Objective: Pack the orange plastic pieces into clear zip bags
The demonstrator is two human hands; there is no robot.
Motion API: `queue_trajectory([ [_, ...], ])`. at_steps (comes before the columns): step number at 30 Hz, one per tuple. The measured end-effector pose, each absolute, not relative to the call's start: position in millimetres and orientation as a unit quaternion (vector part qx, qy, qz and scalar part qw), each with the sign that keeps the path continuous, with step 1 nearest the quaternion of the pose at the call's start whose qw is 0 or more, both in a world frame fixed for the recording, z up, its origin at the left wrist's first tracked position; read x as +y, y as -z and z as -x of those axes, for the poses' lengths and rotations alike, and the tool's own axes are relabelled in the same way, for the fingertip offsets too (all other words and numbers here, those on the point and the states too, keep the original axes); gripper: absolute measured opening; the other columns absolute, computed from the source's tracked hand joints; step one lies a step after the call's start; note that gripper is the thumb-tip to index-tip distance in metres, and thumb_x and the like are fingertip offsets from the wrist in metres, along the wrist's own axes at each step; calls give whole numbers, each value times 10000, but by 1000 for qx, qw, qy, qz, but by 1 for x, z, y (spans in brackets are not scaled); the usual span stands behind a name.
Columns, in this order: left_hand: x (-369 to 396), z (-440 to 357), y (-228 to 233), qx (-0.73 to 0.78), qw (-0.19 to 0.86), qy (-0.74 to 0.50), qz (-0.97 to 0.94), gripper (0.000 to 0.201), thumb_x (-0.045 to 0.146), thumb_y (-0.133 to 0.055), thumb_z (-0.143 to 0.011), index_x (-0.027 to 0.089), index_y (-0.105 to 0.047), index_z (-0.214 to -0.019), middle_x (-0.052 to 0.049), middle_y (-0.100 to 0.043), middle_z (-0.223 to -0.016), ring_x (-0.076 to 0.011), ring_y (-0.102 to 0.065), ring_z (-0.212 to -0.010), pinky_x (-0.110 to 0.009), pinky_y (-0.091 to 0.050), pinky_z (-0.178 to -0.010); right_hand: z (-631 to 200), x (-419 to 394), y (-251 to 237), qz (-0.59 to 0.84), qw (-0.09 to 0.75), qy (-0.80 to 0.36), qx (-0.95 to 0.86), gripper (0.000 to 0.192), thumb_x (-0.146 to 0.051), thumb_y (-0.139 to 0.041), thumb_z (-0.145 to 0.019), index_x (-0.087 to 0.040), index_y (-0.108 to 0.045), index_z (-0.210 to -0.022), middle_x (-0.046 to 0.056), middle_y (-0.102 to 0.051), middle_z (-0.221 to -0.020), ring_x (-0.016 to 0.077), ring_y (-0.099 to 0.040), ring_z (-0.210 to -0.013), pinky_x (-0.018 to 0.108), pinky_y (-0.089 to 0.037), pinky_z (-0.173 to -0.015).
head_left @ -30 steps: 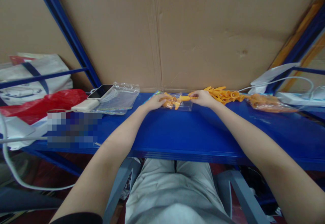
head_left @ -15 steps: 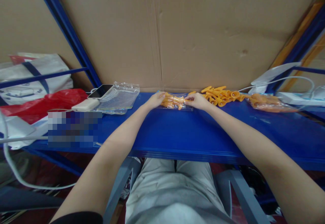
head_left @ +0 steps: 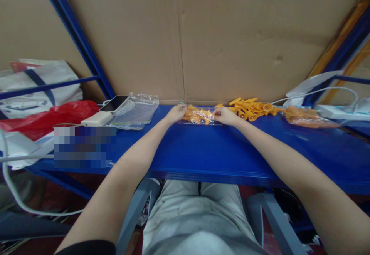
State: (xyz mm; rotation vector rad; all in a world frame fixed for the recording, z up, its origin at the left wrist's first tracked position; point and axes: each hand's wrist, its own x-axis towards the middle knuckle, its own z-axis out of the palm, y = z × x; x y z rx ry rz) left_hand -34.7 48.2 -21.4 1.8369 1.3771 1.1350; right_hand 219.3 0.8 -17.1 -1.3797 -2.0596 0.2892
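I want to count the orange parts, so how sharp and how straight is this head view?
Head view: wide-angle, so the blue shelf uprights splay outward; soft focus merges the loose orange parts and those in the clear bag between left hand and right hand; a pixelated patch hides one spot.

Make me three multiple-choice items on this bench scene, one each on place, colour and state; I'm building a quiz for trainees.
1. Where does the loose pile of orange parts lie? A) right of the right hand B) on the red bag C) on the phone
2. What colour is the bench top? A) green B) blue C) white
3. How is the clear bag of orange parts held? A) by one hand B) by neither hand C) left hand and right hand at its two ends

Key: 1 A, the pile sits just beyond the right hand; 2 B, plainly blue; 3 C, a hand touches each end.
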Motion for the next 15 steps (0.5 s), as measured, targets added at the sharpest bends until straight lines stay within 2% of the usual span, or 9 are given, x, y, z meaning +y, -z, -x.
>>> queue_trajectory([
  [6, 43, 34, 16, 554, 240, -404, -688, 239, 236, -646, -831, 143, -727, -1036, -77, -756, -1013, -224, -697, -971, -312, -526, -919, -215, -4, 16, 535, 327, -197, -754, 110, -88, -615, -706, -178, -559, -676, -31, -606, -605, 111, -549, -555, 228, -439, -586],
  [15, 45, 37, 16, 556, 226, -384, -702, 306, 252, -598, -845, 132, -719, -1098, -77, -758, -1056, -225, -697, -998, -331, -542, -911, -210, -6, 16, 534, 369, -295, -701, 160, -50, -647, -715, -178, -555, -745, -61, -573, -550, 72, -517, -487, 166, -407, -488],
])
